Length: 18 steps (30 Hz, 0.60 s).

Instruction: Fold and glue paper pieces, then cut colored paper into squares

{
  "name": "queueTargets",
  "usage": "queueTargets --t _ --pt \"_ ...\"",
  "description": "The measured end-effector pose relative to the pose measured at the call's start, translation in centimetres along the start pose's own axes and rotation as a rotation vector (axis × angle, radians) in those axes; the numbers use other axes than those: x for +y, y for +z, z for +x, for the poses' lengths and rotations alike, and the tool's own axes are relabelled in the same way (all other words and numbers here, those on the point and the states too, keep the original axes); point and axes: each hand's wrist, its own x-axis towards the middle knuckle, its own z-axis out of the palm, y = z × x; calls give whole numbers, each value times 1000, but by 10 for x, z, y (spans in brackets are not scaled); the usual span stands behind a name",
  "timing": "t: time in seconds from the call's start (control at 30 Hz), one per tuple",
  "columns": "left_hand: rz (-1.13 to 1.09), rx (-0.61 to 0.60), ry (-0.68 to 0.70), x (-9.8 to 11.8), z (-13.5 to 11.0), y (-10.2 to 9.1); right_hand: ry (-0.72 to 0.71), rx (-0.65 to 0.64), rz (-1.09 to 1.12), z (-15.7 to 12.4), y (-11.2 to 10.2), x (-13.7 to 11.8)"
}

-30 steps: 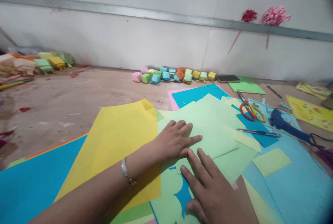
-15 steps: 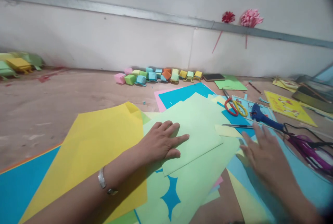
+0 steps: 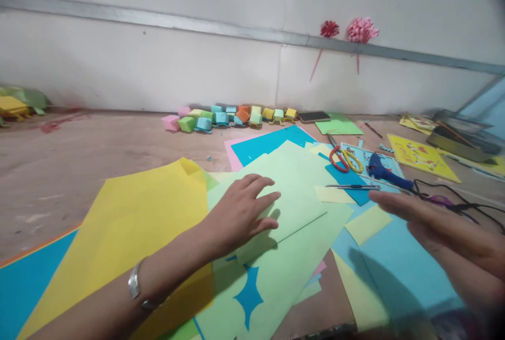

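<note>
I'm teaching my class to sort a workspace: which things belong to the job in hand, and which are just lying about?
Likely the job:
light green paper, beneath the left hand
craft knife, near the right hand

Apparently lying about:
yellow printed card
small paper models
bright green sheet

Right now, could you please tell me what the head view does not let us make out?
In the head view:
Left hand: its back hides the palm.
Yellow sheet: partly covered by the left forearm.
Leftmost blue sheet: cut off by the left edge.
Yellow printed card: print too small to read.
</note>
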Motion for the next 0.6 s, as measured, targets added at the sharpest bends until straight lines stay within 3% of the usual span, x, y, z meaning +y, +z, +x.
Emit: queueTargets --t 0.07,0.13,0.2,0.3,0.43,0.53,0.6 --pt "-314 7 -77 19 8 -5 47 -122 300 6 8 -18" --pt "-762 -31 -266 39 15 -6 64 -243 544 13 19 -30" --pt "-1216 -144 -435 58 20 -5 53 -344 748 18 31 -38" --pt "-1623 -207 -426 76 21 -2 7 -455 888 21 49 -45" --pt "-1674 -173 -503 83 14 1 -25 -552 918 17 59 -49" --pt "-1540 -124 -599 83 13 3 35 -594 1037 14 59 -49" --pt "-1388 -57 -578 82 13 1 86 -615 1171 14 57 -49"
